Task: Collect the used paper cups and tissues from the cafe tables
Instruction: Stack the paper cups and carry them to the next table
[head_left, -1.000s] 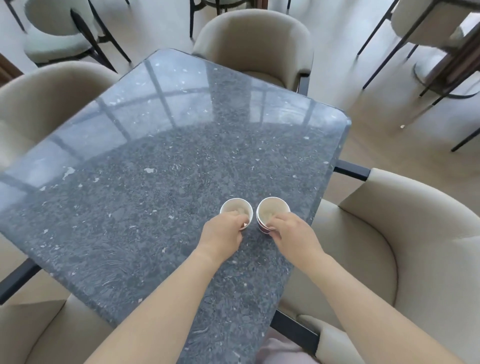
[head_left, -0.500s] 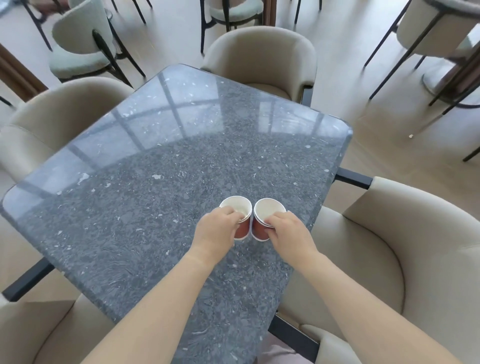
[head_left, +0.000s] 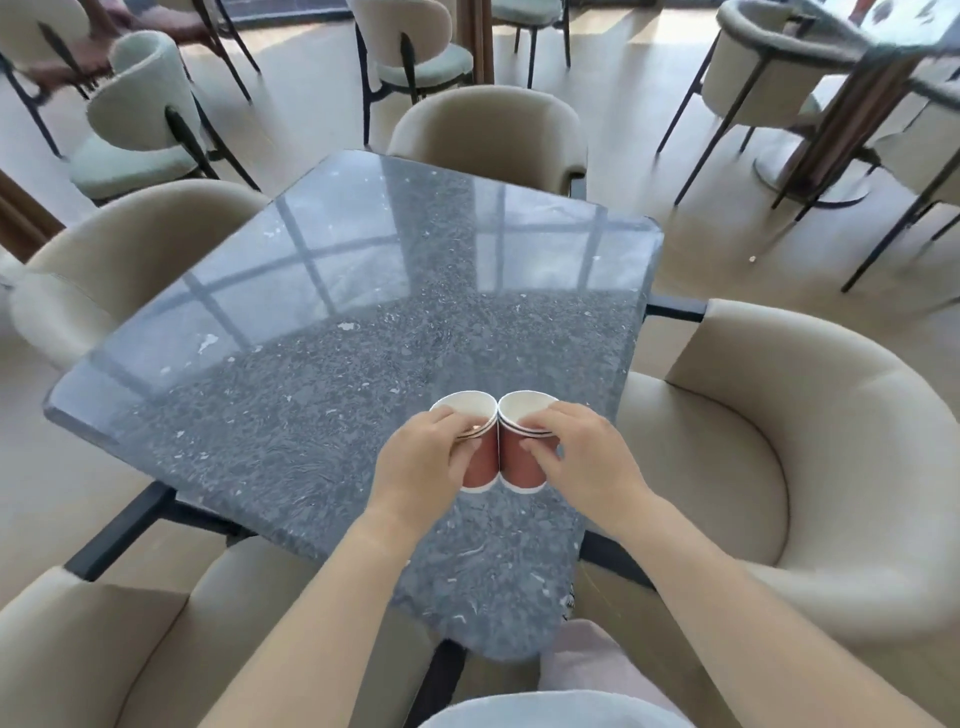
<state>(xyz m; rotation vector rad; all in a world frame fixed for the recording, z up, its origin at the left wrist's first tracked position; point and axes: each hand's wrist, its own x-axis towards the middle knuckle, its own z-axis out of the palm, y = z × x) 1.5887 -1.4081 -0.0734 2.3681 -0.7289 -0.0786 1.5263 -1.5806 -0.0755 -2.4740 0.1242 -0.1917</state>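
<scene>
Gripping a red paper cup (head_left: 480, 460) with the left hand (head_left: 421, 465), fingers curled round the rim, and another cup (head_left: 521, 465) same way with the right hand (head_left: 589, 462). Touching side to side, tipped forward, over the grey table (head_left: 363, 322) near its right edge. Beige chairs (head_left: 779, 415) all round.

Head-height view, steeply down over the table (head_left: 363, 322).

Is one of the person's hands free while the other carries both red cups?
No: the left hand grips the left cup and the right hand grips the right cup.
</scene>
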